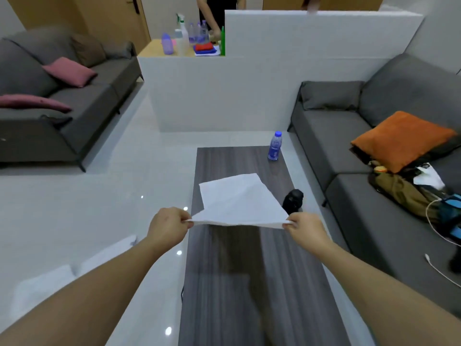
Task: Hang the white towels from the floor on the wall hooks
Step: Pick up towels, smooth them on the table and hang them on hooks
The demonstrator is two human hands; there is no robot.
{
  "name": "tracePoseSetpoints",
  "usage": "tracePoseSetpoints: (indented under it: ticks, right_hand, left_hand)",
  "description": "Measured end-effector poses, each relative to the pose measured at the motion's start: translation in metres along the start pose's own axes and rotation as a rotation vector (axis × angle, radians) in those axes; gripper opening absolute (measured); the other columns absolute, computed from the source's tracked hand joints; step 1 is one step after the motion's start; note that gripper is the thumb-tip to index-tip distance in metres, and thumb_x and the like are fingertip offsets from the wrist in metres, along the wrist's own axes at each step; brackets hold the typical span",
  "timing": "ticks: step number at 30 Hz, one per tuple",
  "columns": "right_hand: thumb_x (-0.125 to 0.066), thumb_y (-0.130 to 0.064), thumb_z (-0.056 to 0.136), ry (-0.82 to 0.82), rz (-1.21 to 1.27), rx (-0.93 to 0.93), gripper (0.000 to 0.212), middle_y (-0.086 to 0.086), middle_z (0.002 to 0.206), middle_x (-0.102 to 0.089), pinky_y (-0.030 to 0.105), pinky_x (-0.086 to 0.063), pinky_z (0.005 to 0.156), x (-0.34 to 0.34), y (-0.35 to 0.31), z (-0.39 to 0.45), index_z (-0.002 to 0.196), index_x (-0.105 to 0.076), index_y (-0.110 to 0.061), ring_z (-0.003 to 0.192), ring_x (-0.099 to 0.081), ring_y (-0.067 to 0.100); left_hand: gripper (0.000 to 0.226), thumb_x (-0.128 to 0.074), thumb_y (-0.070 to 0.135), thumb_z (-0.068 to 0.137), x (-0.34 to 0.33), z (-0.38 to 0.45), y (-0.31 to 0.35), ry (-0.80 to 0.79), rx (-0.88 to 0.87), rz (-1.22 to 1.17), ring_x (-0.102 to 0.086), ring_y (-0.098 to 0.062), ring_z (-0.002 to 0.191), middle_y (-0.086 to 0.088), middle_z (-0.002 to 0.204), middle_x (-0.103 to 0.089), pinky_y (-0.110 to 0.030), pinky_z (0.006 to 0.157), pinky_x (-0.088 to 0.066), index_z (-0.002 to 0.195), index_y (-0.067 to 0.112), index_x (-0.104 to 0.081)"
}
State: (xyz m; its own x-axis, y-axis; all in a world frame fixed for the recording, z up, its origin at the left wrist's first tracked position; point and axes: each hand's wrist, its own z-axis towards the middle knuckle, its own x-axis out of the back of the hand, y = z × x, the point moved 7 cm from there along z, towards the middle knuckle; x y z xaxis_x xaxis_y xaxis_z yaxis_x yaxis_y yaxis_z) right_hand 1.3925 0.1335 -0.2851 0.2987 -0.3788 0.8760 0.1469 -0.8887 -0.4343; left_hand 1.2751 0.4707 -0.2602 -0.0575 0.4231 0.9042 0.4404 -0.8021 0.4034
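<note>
Above the dark wood-grain coffee table, a white towel stretched flat between two hands. Left hand pinching the near left corner, fingers curled tight on the cloth; right hand pinching the near right corner the same way. Near edge pulled taut from fist to fist, far end floating out level over the tabletop, one far corner folded a little (creases running across the middle).

Just past the right hand, a black object standing on the table, partly hidden by the towel's edge, too dark to make out. Further back at the table's far right corner, a clear water bottle with a blue cap, upright.

Down on the glossy pale floor to the left, beside the left forearm, more white cloth lying flat, blurred. Grey sofa on the left with pink cushions; another grey sofa on the right carrying an orange cushion and a jumble of bags and cables. White partition wall beyond, spray bottles and folded cloths on a counter behind it.
</note>
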Motion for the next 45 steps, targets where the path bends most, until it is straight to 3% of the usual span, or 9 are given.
tracePoseSetpoints:
  ticks: [9, 13, 17, 21, 24, 30, 36, 40, 45]
  right_hand:
    - [-0.065, -0.029, 0.090, -0.249, -0.114, -0.087, 0.016, 0.005, 0.082, -0.068, 0.032, -0.053, 0.066, -0.102, 0.056, -0.131, 0.093, -0.074, -0.016, 0.075, -0.064, 0.021]
    - [-0.068, -0.034, 0.089, -0.446, -0.199, -0.103, 0.019, -0.004, 0.074, -0.061, 0.023, -0.049, 0.062, -0.131, 0.065, -0.195, 0.080, -0.066, -0.017, 0.072, -0.062, 0.012]
    - [-0.071, -0.028, 0.087, -0.617, -0.201, -0.131, 0.029, -0.001, 0.072, -0.056, 0.034, -0.060, 0.069, -0.150, 0.071, -0.254, 0.068, -0.056, -0.014, 0.069, -0.068, 0.023]
    - [-0.068, -0.019, 0.090, -0.668, -0.191, -0.135, 0.020, 0.004, 0.082, -0.058, 0.033, -0.062, 0.065, -0.153, 0.072, -0.280, 0.074, -0.061, -0.010, 0.075, -0.068, 0.027]
    - [-0.063, -0.015, 0.090, -0.591, -0.231, -0.111, 0.014, 0.011, 0.097, -0.069, 0.032, -0.061, 0.071, -0.147, 0.073, -0.270, 0.093, -0.072, -0.005, 0.086, -0.069, 0.024]
    - [-0.066, -0.017, 0.088, -0.292, -0.106, -0.139, 0.009, 0.000, 0.086, -0.070, 0.034, -0.059, 0.077, -0.119, 0.071, -0.192, 0.092, -0.074, -0.015, 0.080, -0.065, 0.015]
    - [-0.069, -0.022, 0.087, -0.292, -0.084, -0.160, 0.011, 0.003, 0.086, -0.070, 0.034, -0.056, 0.073, -0.121, 0.069, -0.082, 0.092, -0.074, -0.014, 0.079, -0.065, 0.019]
    - [-0.066, -0.020, 0.088, -0.287, -0.063, -0.180, 0.009, 0.006, 0.083, -0.067, 0.029, -0.047, 0.067, -0.131, 0.072, -0.005, 0.085, -0.071, -0.013, 0.082, -0.064, 0.025]
    - [-0.062, -0.019, 0.090, -0.126, 0.026, -0.270, 0.036, 0.015, 0.112, -0.067, 0.029, -0.045, 0.074, -0.156, 0.089, 0.064, 0.126, -0.061, -0.013, 0.104, -0.062, 0.035]
  left_hand:
    - [0.014, -0.067, 0.029, 0.089, -0.087, -0.126, -0.061, -0.221, 0.056, 0.013, -0.056, -0.008, 0.069, 0.010, 0.070, -0.063, -0.020, 0.057, -0.038, 0.092, 0.020, -0.079]
    - [0.013, -0.070, 0.032, 0.088, -0.104, -0.187, -0.080, -0.357, 0.039, 0.024, -0.057, -0.007, 0.072, 0.010, 0.075, -0.063, -0.019, 0.061, -0.038, 0.094, 0.022, -0.077]
    - [0.010, -0.072, 0.032, 0.085, -0.119, -0.243, -0.097, -0.514, 0.016, 0.084, -0.052, -0.006, 0.065, 0.011, 0.066, -0.056, -0.017, 0.052, -0.033, 0.082, 0.022, -0.072]
    - [0.017, -0.070, 0.033, 0.086, -0.120, -0.264, -0.101, -0.502, -0.009, 0.095, -0.055, -0.007, 0.069, 0.010, 0.071, -0.061, -0.017, 0.053, -0.035, 0.093, 0.018, -0.076]
    - [0.018, -0.068, 0.032, 0.088, -0.117, -0.259, -0.098, -0.447, -0.017, 0.102, -0.058, -0.009, 0.071, 0.007, 0.077, -0.064, -0.018, 0.056, -0.036, 0.095, 0.017, -0.075]
    - [0.018, -0.063, 0.032, 0.088, -0.110, -0.196, -0.091, -0.268, 0.038, 0.061, -0.062, -0.018, 0.076, 0.001, 0.076, -0.067, -0.029, 0.064, -0.049, 0.083, 0.018, -0.072]
    - [0.016, -0.062, 0.031, 0.088, -0.126, -0.089, -0.081, -0.261, 0.102, 0.044, -0.061, -0.019, 0.078, 0.002, 0.075, -0.066, -0.028, 0.061, -0.043, 0.080, 0.020, -0.071]
    - [0.013, -0.062, 0.032, 0.087, -0.148, -0.009, -0.073, -0.259, 0.135, 0.054, -0.061, -0.024, 0.086, 0.000, 0.084, -0.067, -0.029, 0.068, -0.045, 0.080, 0.024, -0.070]
    - [0.027, -0.062, 0.025, 0.089, -0.174, 0.061, -0.078, -0.081, 0.242, -0.052, -0.064, -0.026, 0.103, -0.002, 0.109, -0.072, -0.031, 0.087, -0.048, 0.115, 0.022, -0.070]
